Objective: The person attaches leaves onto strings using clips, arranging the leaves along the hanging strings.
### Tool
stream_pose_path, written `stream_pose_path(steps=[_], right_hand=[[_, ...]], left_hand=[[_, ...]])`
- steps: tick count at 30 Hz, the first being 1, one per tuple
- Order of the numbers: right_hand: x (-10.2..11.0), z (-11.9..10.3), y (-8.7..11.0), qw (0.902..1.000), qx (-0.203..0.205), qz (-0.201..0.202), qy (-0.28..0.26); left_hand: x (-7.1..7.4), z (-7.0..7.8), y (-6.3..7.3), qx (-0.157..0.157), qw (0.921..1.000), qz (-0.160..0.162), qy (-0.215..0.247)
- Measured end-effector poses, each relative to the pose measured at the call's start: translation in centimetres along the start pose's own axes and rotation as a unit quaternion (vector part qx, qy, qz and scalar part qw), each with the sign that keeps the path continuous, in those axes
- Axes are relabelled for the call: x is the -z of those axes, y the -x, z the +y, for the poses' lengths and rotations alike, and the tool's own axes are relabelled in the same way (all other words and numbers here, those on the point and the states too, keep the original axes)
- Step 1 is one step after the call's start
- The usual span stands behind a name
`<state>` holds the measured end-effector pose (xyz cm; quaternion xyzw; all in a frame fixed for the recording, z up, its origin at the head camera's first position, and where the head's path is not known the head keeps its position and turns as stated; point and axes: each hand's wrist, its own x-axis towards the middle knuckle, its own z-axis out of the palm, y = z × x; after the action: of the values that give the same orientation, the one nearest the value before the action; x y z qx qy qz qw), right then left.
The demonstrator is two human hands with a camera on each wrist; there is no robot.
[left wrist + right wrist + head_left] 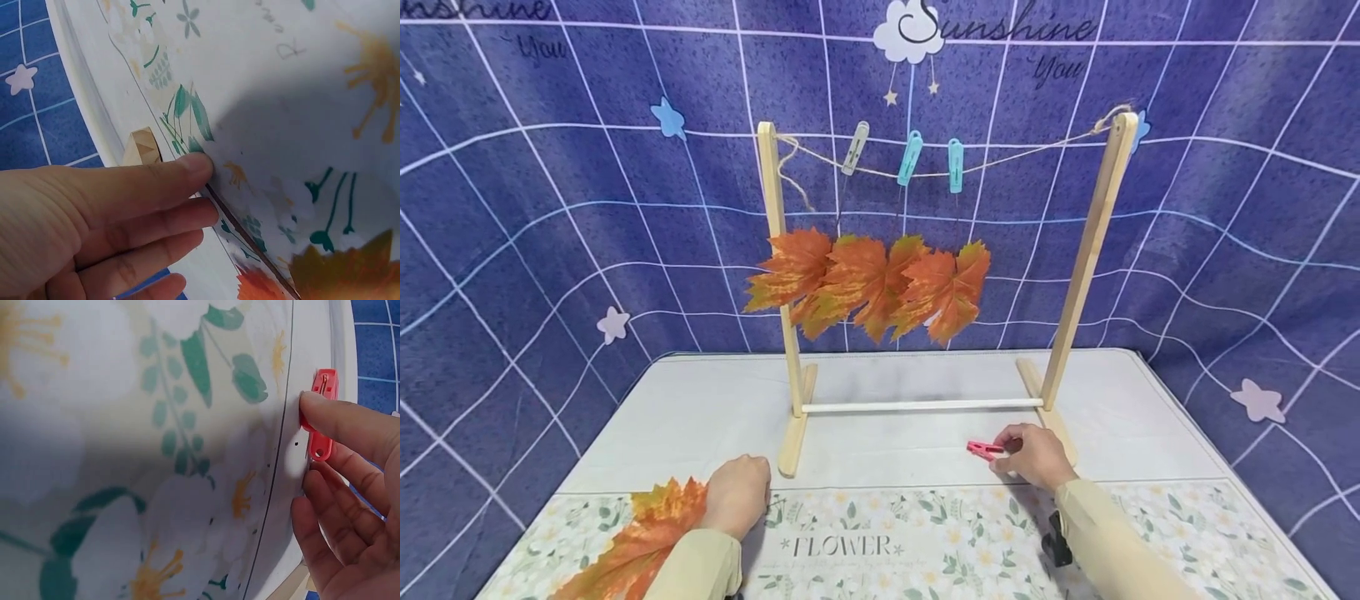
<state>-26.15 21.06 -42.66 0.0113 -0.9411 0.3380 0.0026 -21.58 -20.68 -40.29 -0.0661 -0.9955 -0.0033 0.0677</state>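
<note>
My left hand pinches the dark stem of an orange and yellow artificial maple leaf between thumb and forefinger, low over the floral cloth. In my right hand, thumb and fingers grip a red clothespin near the right foot of the wooden frame. The right wrist view shows the same red clothespin at the thumb tip. Across the frame runs a string. On it a grey clothespin and two blue clothespins hold three similar leaves by their stems.
A white crossbar joins the two feet low down. The left foot stands beyond my left hand. A floral cloth covers the near part of the white table. Behind hangs a blue gridded curtain.
</note>
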Motion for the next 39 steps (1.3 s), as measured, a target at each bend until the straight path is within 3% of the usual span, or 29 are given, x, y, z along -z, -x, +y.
stream_pose_path(steps=[4, 13, 20, 26, 29, 31, 36, 39], right_hand=[[-0.2, 0.3, 0.4, 0.9999, 0.0, -0.004, -0.012], [0.3, 0.5, 1.1, 0.9997, 0.018, -0.013, -0.006], [1.1, 0.7, 2.0, 0.9947, 0.032, -0.064, -0.073], [1.3, 0.6, 1.8, 0.9923, 0.059, -0.064, -0.088], [1.4, 0.5, 1.8, 0.9916, 0.065, -0.064, -0.092], [1.6, 0.3, 1.9, 0.9911, 0.07, -0.064, -0.093], [2.4, -0.1, 1.8, 0.9894, 0.098, -0.056, -0.092], [3.0, -0.4, 1.8, 0.9886, 0.112, -0.042, -0.092]], left_hand=[[0.0, -0.3, 0.2, -0.001, 0.9997, -0.019, 0.013], [0.0, -0.6, 0.0, -0.048, 0.9981, 0.001, 0.039], [0.6, -1.7, -0.3, -0.056, 0.9958, -0.023, 0.068], [1.4, -1.6, -0.1, -0.116, 0.9915, 0.022, 0.056], [2.3, -1.0, -0.2, -0.132, 0.9864, 0.018, 0.096], [2.9, -0.5, -0.3, -0.131, 0.981, -0.005, 0.143], [4.1, 0.4, -0.4, -0.114, 0.9642, -0.048, 0.235], [4.4, 0.8, -0.4, -0.106, 0.9565, -0.046, 0.268]])
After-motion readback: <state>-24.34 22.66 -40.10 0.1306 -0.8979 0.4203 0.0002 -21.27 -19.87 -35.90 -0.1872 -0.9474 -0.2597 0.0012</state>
